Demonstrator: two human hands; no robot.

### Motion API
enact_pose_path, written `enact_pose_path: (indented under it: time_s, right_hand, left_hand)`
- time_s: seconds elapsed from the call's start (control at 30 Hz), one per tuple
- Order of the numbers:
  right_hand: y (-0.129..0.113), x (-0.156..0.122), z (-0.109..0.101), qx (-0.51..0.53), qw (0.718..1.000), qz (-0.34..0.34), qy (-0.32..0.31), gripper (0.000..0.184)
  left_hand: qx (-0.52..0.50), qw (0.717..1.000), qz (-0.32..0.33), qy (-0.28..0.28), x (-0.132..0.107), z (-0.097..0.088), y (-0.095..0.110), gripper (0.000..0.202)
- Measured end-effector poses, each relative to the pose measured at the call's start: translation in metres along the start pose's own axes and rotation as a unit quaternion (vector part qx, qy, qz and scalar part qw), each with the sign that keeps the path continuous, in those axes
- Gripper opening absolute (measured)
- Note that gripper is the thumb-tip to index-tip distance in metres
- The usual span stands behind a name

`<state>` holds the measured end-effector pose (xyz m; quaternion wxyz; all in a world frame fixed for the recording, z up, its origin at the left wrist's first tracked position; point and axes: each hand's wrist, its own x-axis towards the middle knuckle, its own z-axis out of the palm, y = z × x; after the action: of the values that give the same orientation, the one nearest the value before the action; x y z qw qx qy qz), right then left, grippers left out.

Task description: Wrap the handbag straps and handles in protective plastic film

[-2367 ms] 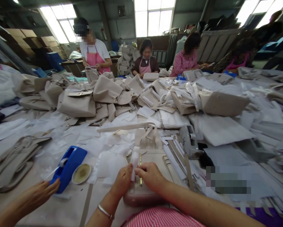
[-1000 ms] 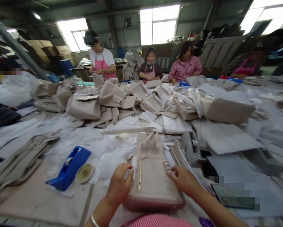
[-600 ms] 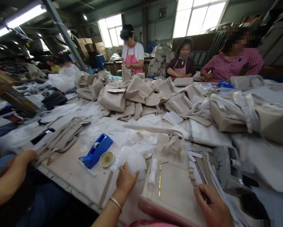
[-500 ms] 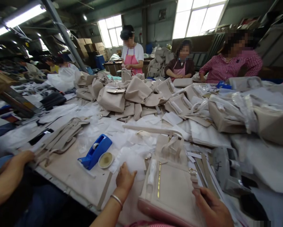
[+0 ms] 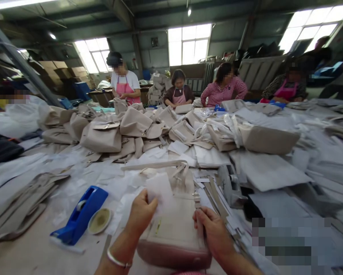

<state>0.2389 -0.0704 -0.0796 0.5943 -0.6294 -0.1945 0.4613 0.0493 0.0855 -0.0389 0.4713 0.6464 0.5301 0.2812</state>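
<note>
A beige handbag (image 5: 179,225) with a darker, pinkish base lies in front of me at the table's near edge. My left hand (image 5: 142,210), a metal bangle at its wrist, pinches a thin white sheet (image 5: 161,189) over the bag's left side. Part of the bag's gold zip (image 5: 158,226) shows below that hand. On the right side, my right hand (image 5: 213,229) grips the bag's strap (image 5: 200,223) between thumb and fingers, just under a metal buckle (image 5: 196,195).
A blue tape dispenser (image 5: 81,214) and a small round dish (image 5: 99,220) stand to the left, a grey tape dispenser (image 5: 231,185) to the right. Beige bags (image 5: 102,137) are heaped across the table among white sheets. Several people work on the far side.
My left hand has picked up a white sheet from beside the bag and brought it right, over the bag. The right hand stays at the strap. My view has turned right.
</note>
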Motion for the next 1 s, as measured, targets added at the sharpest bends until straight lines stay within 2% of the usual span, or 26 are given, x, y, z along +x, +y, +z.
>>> enact_pose_path:
  time_s: [0.1,0.2,0.27,0.33,0.4,0.47,0.5,0.57,0.63,0.7,0.8,0.9,1.0]
  right_hand:
    - [-0.004,-0.008,0.007,0.015,1.000,-0.002,-0.014,0.035]
    - [-0.005,-0.012,0.002,0.006,0.999,-0.019,-0.026,0.032]
    - [-0.005,-0.012,-0.004,-0.006,0.999,-0.034,-0.031,0.030]
    - [-0.005,-0.009,-0.009,-0.012,0.999,-0.041,-0.033,0.030]
    - [-0.003,-0.006,-0.012,-0.008,0.999,-0.030,-0.034,0.032]
    - [-0.003,-0.003,-0.012,-0.014,0.999,-0.010,-0.035,0.034]
    - [-0.004,-0.002,-0.012,-0.026,0.999,-0.006,-0.037,0.035]
    - [-0.010,-0.001,-0.011,-0.044,0.998,-0.009,-0.048,0.034]
    - [-0.018,0.001,-0.011,-0.049,0.996,-0.011,-0.072,0.030]
    - [-0.027,0.005,-0.011,-0.063,0.994,-0.007,-0.088,0.028]
    - [-0.034,0.016,-0.013,-0.118,0.991,-0.013,-0.054,0.035]
    - [-0.032,0.031,-0.013,-0.150,0.988,-0.029,-0.019,0.045]
    - [-0.029,0.042,-0.011,-0.108,0.993,-0.041,-0.035,0.042]
  left_hand:
    - [0.006,0.994,0.065,-0.085,-0.010,0.050,0.022,0.023]
    - [-0.034,0.986,0.056,-0.152,-0.022,0.080,0.027,0.036]
    - [-0.069,0.978,0.040,-0.193,-0.029,0.085,0.027,0.037]
    - [-0.129,0.957,0.032,-0.259,-0.035,0.084,0.026,0.035]
    - [-0.208,0.918,0.001,-0.338,-0.037,0.081,0.025,0.034]
    - [-0.279,0.878,-0.059,-0.384,-0.037,0.080,0.022,0.039]
    - [-0.302,0.867,-0.094,-0.385,-0.037,0.080,0.020,0.046]
    - [-0.319,0.869,-0.138,-0.354,-0.036,0.083,0.018,0.053]
    - [-0.314,0.879,-0.144,-0.329,-0.036,0.088,0.016,0.051]
    - [-0.320,0.877,-0.141,-0.329,-0.038,0.094,0.015,0.046]
    - [-0.343,0.868,-0.147,-0.329,-0.039,0.102,0.014,0.044]
    - [-0.316,0.890,-0.132,-0.302,-0.034,0.107,0.011,0.041]
    - [-0.252,0.924,-0.103,-0.269,-0.026,0.108,0.008,0.038]
